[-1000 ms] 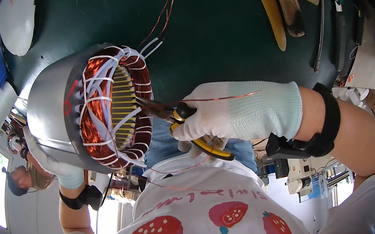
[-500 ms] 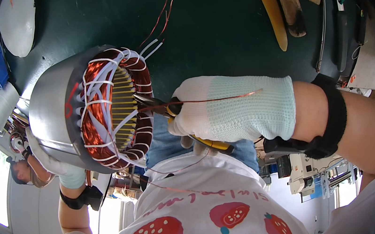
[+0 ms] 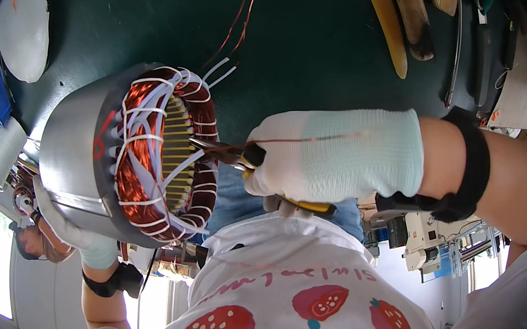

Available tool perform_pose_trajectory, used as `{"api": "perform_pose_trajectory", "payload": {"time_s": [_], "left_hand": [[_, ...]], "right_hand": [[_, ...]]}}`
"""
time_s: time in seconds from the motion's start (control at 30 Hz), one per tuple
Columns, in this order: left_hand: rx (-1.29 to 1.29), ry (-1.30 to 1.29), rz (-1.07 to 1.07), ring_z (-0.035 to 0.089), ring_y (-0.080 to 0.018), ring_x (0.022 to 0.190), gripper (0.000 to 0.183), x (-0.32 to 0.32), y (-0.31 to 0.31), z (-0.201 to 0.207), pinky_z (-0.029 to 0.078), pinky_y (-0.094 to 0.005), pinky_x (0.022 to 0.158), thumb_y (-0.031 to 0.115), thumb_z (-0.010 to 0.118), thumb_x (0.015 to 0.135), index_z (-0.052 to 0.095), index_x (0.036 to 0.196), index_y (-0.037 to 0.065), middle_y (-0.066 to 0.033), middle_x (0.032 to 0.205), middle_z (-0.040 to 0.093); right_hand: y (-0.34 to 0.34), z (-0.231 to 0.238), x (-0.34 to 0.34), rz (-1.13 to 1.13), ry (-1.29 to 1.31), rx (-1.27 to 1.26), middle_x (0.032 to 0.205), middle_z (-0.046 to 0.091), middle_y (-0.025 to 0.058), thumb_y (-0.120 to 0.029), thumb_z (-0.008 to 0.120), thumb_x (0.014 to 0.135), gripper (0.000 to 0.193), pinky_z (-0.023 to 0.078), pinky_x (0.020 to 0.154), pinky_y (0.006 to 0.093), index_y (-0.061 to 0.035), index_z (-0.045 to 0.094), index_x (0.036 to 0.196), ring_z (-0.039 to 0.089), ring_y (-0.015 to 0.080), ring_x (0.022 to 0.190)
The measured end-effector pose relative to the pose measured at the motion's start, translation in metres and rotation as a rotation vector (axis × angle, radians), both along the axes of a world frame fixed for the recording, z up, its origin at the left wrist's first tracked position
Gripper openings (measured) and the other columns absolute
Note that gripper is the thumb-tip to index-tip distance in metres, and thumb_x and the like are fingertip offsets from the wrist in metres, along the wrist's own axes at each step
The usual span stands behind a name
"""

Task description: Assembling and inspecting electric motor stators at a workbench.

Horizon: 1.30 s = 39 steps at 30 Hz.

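Pliers (image 3: 228,154) with yellow-and-black handles sit clenched in the gloved right hand (image 3: 318,155), their jaws reaching leftward from the fist into the copper windings of the motor stator (image 3: 139,148), which lies just to the hand's left. The left hand (image 3: 78,233), also gloved, cups the stator's grey housing from below, fingers curled against it, over the dark green worktop (image 3: 319,45).

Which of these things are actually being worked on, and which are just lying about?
In use: stator with copper windings, steadied by left hand; pliers in right hand.

Lying about: yellow tool, wooden handle, white disc, loose wires.
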<state>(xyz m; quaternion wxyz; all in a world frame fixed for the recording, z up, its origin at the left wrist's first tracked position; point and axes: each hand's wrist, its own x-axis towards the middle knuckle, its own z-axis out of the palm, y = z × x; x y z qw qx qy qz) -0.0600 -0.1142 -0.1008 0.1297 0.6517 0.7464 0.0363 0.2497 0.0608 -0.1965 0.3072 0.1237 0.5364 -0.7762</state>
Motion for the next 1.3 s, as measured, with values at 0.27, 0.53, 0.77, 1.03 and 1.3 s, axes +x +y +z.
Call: {"api": "perform_pose_trajectory", "payload": {"time_s": [0.27,0.53,0.77,1.03,1.3], "left_hand": [[0.044,-0.077,0.027,0.056,-0.0353,0.124,0.091,0.010,0.008,-0.004,0.047,-0.0450,0.105,0.018,0.084,0.078,0.033,0.148,-0.011,-0.0265,0.140,0.052],[0.056,-0.063,0.011,0.062,-0.0331,0.114,0.090,-0.001,0.014,-0.004,0.051,-0.0435,0.097,0.021,0.083,0.079,0.035,0.147,-0.012,-0.0261,0.130,0.059],[-0.057,-0.287,0.282,0.051,-0.0374,0.130,0.091,-0.012,0.005,-0.001,0.044,-0.0495,0.108,0.009,0.079,0.083,0.024,0.153,-0.008,-0.0266,0.146,0.044],[0.016,-0.315,0.162,0.051,-0.0362,0.131,0.088,-0.009,0.013,-0.011,0.044,-0.0480,0.109,0.009,0.078,0.084,0.026,0.153,-0.008,-0.0256,0.146,0.046],[0.023,-0.483,0.388,0.053,-0.0345,0.130,0.079,0.003,0.028,-0.009,0.046,-0.0444,0.107,0.012,0.071,0.090,0.027,0.152,-0.009,-0.0246,0.147,0.046]], "right_hand": [[0.016,0.011,-0.027,-0.212,-0.448,-0.550,0.081,0.070,0.0161,-0.030,0.066,0.093,0.039,0.055,0.063,0.0361,0.0075,0.064,0.104,0.069,0.0238,0.067],[0.024,0.020,-0.045,-0.200,-0.539,-0.764,0.080,0.070,0.0152,-0.030,0.067,0.094,0.039,0.055,0.060,0.0347,0.0069,0.064,0.104,0.068,0.0226,0.065],[0.046,0.015,0.005,-0.175,-0.632,-0.942,0.080,0.070,0.0143,-0.031,0.067,0.094,0.039,0.055,0.058,0.0334,0.0064,0.064,0.104,0.068,0.0215,0.063],[0.073,0.052,0.051,-0.092,-0.674,-0.415,0.077,0.068,0.0089,-0.020,0.066,0.094,0.034,0.054,0.062,0.0272,0.0040,0.058,0.116,0.067,0.0151,0.066],[0.074,0.061,0.069,-1.037,-0.354,0.314,0.106,0.065,0.0128,-0.018,0.052,0.100,0.035,0.051,0.081,0.0277,0.0035,0.054,0.127,0.062,0.0138,0.093]]}}
